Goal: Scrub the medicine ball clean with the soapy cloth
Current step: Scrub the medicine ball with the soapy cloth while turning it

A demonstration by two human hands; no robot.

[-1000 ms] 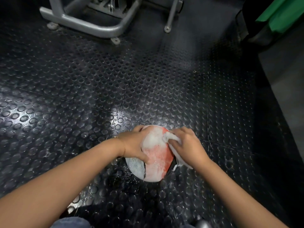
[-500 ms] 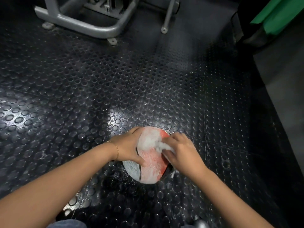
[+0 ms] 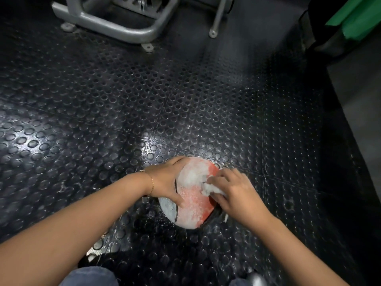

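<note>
A red and grey medicine ball (image 3: 192, 205) sits on the studded black floor, streaked with white foam over its top and middle. My left hand (image 3: 168, 181) holds its left side, fingers wrapped over the far edge and thumb pressed on the near face. My right hand (image 3: 231, 193) grips a white soapy cloth (image 3: 210, 187) bunched under its fingers and presses it against the ball's right side. Most of the cloth is hidden under the hand.
Black studded rubber flooring (image 3: 144, 112) runs all around, wet and shiny near the ball. A grey metal machine frame (image 3: 115, 27) stands at the back left, and a thin metal leg (image 3: 214, 32) beside it. A green and black object (image 3: 354, 19) sits at the back right.
My right hand has slid the cloth back and forth over the ball's right side, spreading foam. My left hand keeps its hold on the left side.
</note>
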